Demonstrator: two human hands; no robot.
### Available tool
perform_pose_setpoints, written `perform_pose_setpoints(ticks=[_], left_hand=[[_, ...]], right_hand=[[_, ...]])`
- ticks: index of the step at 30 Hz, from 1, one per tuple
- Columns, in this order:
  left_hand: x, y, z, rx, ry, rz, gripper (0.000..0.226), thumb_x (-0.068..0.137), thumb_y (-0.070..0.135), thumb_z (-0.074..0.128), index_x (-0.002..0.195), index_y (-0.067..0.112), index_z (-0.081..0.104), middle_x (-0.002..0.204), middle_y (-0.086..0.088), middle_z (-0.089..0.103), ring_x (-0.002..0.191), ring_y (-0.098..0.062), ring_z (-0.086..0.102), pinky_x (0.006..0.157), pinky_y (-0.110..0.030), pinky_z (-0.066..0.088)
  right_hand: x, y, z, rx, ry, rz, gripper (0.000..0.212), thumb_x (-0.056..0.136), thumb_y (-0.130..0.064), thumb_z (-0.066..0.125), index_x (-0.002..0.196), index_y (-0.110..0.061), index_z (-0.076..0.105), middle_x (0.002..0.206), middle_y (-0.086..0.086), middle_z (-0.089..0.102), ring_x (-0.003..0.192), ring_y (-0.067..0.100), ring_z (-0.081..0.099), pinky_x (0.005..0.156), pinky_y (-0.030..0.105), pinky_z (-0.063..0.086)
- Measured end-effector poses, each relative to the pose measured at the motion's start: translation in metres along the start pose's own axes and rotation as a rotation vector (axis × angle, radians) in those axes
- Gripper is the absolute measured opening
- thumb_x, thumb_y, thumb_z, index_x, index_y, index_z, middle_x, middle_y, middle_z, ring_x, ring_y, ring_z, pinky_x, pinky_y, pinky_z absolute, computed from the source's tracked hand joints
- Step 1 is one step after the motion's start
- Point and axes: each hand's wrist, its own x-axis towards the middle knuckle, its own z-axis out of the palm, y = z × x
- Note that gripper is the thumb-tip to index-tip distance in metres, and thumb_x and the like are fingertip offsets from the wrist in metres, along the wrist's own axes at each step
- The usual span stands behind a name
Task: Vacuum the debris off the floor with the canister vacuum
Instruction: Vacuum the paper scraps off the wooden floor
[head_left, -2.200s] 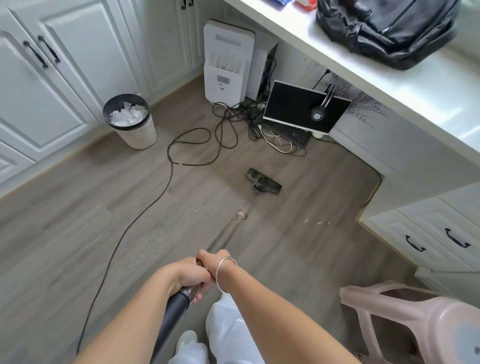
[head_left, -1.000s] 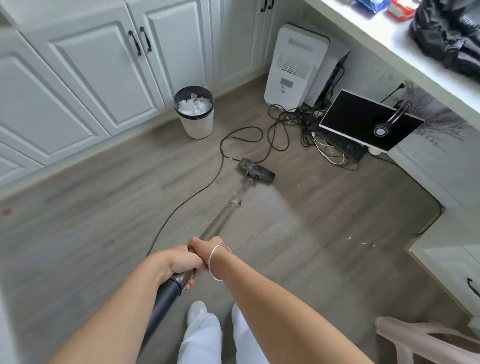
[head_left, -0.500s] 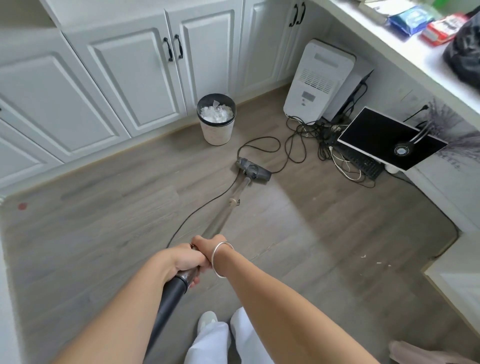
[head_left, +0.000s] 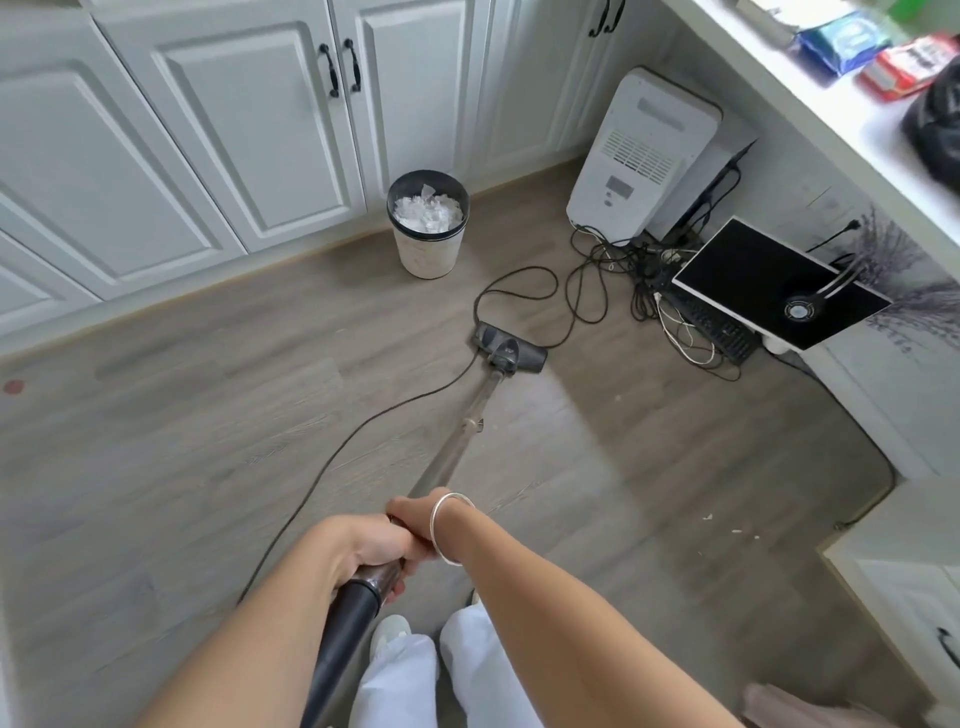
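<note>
Head cam: both hands clenched round the long metal vacuum wand (head_left: 457, 447), left hand (head_left: 363, 545) low by the black hose cuff, right hand (head_left: 415, 512) just above it. The dark flat floor nozzle (head_left: 509, 353) sits on the grey wood-look floor (head_left: 156, 441), near the paper-stuffed round bin (head_left: 428, 226). Pale debris crumbs (head_left: 735, 530) lie off right, well apart from the nozzle.

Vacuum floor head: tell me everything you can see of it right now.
The floor head is a dark grey, plastic-looking nozzle, wide and low, lying flat on the wood-look floor. A swivel neck at its middle joins the metal wand, which slopes back to both hands, left hand and right hand, closed on the wand's near end. A black power cord loops by its far side; contact is unclear. The waste bin stands beyond it, apart.
</note>
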Motion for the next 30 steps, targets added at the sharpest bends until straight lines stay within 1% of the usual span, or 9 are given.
perform_pose_setpoints(ticks=[2, 5, 8, 11, 14, 18, 21, 25, 30], left_hand=[[0.001, -0.010, 0.002, 0.002, -0.006, -0.011, 0.023, 0.086, 0.004, 0.054, 0.063, 0.006, 0.054, 0.054, -0.009, 0.050, 0.041, -0.017, 0.050, 0.042, -0.022, 0.043], [-0.001, -0.023, 0.000, 0.005, 0.011, -0.006, 0.028, 0.084, 0.000, 0.051, 0.059, 0.010, 0.056, 0.055, -0.010, 0.050, 0.041, -0.017, 0.050, 0.041, -0.022, 0.043], [-0.007, -0.027, 0.001, 0.034, 0.019, 0.008, 0.029, 0.083, -0.004, 0.048, 0.059, 0.010, 0.055, 0.054, -0.010, 0.049, 0.038, -0.017, 0.049, 0.038, -0.020, 0.042], [-0.009, -0.030, -0.002, 0.048, 0.046, 0.019, 0.016, 0.079, -0.005, 0.047, 0.065, 0.004, 0.050, 0.052, -0.010, 0.048, 0.037, -0.018, 0.047, 0.040, -0.020, 0.042], [-0.011, -0.027, -0.004, 0.086, 0.061, 0.048, 0.013, 0.078, -0.003, 0.048, 0.067, 0.003, 0.048, 0.053, -0.012, 0.049, 0.041, -0.020, 0.048, 0.046, -0.024, 0.043], [-0.021, -0.022, -0.004, 0.133, 0.054, 0.086, 0.016, 0.080, -0.003, 0.047, 0.066, 0.003, 0.047, 0.054, -0.013, 0.049, 0.041, -0.019, 0.047, 0.048, -0.026, 0.043], [-0.023, -0.015, -0.002, 0.179, 0.065, 0.109, 0.017, 0.081, -0.002, 0.048, 0.066, 0.004, 0.047, 0.056, -0.012, 0.049, 0.045, -0.020, 0.048, 0.050, -0.027, 0.044], [-0.018, 0.000, 0.013, 0.218, 0.038, 0.117, 0.017, 0.080, -0.003, 0.047, 0.066, 0.005, 0.050, 0.057, -0.011, 0.049, 0.046, -0.020, 0.049, 0.050, -0.026, 0.045], [-0.001, 0.023, 0.038, 0.265, -0.024, 0.112, 0.016, 0.079, -0.001, 0.047, 0.065, 0.007, 0.050, 0.057, -0.010, 0.047, 0.046, -0.019, 0.049, 0.051, -0.027, 0.044]], right_hand=[[0.000, 0.005, 0.008, 0.018, -0.029, 0.013, 0.031, 0.089, -0.029, 0.051, 0.064, -0.011, 0.044, 0.059, 0.005, 0.047, 0.046, 0.016, 0.043, 0.031, 0.012, 0.031], [0.003, 0.008, 0.025, 0.081, -0.040, 0.033, 0.030, 0.088, -0.029, 0.051, 0.065, -0.011, 0.044, 0.061, 0.005, 0.048, 0.047, 0.017, 0.046, 0.033, 0.015, 0.036], [0.000, 0.012, 0.035, 0.154, -0.033, 0.045, 0.025, 0.088, -0.030, 0.053, 0.079, -0.007, 0.055, 0.066, 0.005, 0.052, 0.049, 0.018, 0.048, 0.031, 0.012, 0.037], [-0.002, 0.017, 0.043, 0.219, 0.048, 0.001, 0.040, 0.086, -0.031, 0.055, 0.114, -0.002, 0.059, 0.089, 0.008, 0.057, 0.068, 0.023, 0.055, 0.049, 0.023, 0.043], [-0.002, 0.017, 0.049, 0.278, 0.121, -0.028, 0.049, 0.084, -0.031, 0.058, 0.122, 0.001, 0.057, 0.098, 0.012, 0.061, 0.081, 0.025, 0.056, 0.068, 0.026, 0.045], [-0.009, 0.014, 0.049, 0.329, 0.165, -0.045, 0.046, 0.083, -0.029, 0.060, 0.117, 0.002, 0.060, 0.092, 0.012, 0.060, 0.080, 0.026, 0.058, 0.068, 0.028, 0.045], [-0.013, 0.014, 0.042, 0.361, 0.195, -0.052, 0.042, 0.083, -0.028, 0.059, 0.113, 0.001, 0.060, 0.090, 0.012, 0.059, 0.078, 0.027, 0.057, 0.061, 0.029, 0.044], [-0.014, 0.025, 0.025, 0.412, 0.228, -0.029, 0.027, 0.082, -0.028, 0.059, 0.094, -0.004, 0.057, 0.086, 0.011, 0.059, 0.076, 0.028, 0.057, 0.059, 0.028, 0.044], [-0.011, 0.049, -0.007, 0.463, 0.247, 0.018, 0.026, 0.083, -0.028, 0.058, 0.091, -0.004, 0.054, 0.064, 0.005, 0.051, 0.071, 0.027, 0.055, 0.046, 0.023, 0.036]])
